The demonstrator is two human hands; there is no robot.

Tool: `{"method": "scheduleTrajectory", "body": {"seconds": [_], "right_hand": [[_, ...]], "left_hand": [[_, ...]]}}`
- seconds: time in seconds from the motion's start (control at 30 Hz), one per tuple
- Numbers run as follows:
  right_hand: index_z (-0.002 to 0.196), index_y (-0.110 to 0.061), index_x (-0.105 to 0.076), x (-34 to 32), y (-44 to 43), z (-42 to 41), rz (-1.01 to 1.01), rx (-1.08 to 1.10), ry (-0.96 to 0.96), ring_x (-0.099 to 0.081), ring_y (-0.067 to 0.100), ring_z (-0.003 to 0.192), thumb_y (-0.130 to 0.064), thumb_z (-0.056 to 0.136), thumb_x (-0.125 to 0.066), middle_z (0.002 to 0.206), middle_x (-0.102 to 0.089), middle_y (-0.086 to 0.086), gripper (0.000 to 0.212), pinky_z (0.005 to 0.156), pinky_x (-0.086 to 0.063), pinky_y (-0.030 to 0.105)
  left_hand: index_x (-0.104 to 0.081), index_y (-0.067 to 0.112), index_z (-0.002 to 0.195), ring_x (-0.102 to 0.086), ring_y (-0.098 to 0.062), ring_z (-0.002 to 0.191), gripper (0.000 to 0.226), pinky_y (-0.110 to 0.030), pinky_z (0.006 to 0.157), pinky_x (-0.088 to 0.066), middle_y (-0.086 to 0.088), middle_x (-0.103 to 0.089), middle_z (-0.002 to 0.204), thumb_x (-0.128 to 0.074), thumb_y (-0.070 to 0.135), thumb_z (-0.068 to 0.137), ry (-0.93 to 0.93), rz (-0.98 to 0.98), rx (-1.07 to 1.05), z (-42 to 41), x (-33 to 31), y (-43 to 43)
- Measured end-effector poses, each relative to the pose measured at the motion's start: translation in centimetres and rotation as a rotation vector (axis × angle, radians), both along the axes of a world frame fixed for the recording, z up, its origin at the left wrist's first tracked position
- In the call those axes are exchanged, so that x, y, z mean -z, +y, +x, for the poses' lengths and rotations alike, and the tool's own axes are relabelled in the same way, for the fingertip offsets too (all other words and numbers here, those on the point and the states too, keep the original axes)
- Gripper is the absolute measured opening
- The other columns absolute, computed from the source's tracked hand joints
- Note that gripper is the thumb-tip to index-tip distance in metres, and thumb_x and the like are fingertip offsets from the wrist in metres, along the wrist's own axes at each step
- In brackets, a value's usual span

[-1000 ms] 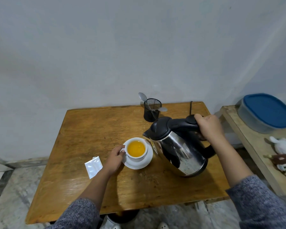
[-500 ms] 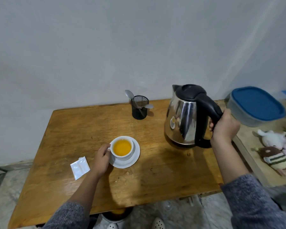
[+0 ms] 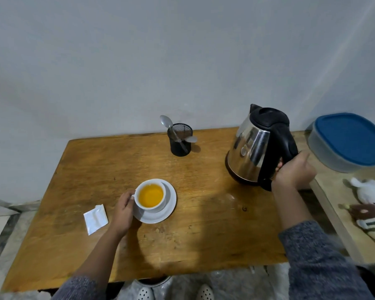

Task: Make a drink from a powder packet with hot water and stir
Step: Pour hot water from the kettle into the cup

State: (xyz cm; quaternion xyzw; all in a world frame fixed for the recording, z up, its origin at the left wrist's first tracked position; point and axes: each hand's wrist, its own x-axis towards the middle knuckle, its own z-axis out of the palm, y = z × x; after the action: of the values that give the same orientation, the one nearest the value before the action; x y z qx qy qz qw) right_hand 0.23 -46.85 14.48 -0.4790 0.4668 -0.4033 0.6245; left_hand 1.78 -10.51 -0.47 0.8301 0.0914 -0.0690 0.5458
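A white cup (image 3: 150,196) holding orange liquid sits on a white saucer (image 3: 169,204) near the middle of the wooden table (image 3: 95,165). My left hand (image 3: 123,210) grips the cup's handle from the left. A steel kettle with a black lid and handle (image 3: 258,146) stands at the table's right rear, slightly tilted. My right hand (image 3: 293,172) is wrapped around its handle. A white powder packet (image 3: 95,218) lies flat left of my left hand. Two spoons stick out of a black mesh holder (image 3: 180,139) at the back.
A side bench (image 3: 338,191) on the right carries a grey container with a blue lid (image 3: 349,141) and soft toys (image 3: 370,204). A plain wall rises right behind the table. Crumbs or powder specks lie on the wood in front of the saucer.
The kettle went from tilted beside the cup to upright at the table's right rear, still in my right hand. My left hand stayed on the cup.
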Motion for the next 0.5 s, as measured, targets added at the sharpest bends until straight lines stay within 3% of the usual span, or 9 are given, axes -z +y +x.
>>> {"method": "scheduleTrajectory", "body": {"seconds": [0.33,0.5], "right_hand": [[0.044,-0.019,-0.04,2.8,-3.1,1.2,-0.071,0.008,-0.019,-0.038,0.009,0.031,-0.018,0.084,-0.042,0.043,-0.04,0.005,0.04,0.04,-0.032,0.026],[0.047,-0.02,-0.036,3.3,-2.2,2.4,-0.134,-0.025,0.004,-0.037,-0.001,0.028,-0.012,0.09,-0.041,0.046,-0.036,0.0,0.044,0.038,-0.03,0.018]], "left_hand": [[-0.055,0.02,0.105,-0.052,-0.024,0.101,0.021,-0.038,0.083,-0.042,-0.009,-0.056,0.11,-0.037,0.012,0.097,-0.055,0.046,-0.034,-0.2,0.2,-0.6],[-0.055,0.021,0.105,-0.053,-0.026,0.102,0.02,-0.039,0.083,-0.043,-0.01,-0.056,0.112,-0.037,0.014,0.097,-0.045,0.062,-0.023,-0.2,0.3,-0.6]]}}
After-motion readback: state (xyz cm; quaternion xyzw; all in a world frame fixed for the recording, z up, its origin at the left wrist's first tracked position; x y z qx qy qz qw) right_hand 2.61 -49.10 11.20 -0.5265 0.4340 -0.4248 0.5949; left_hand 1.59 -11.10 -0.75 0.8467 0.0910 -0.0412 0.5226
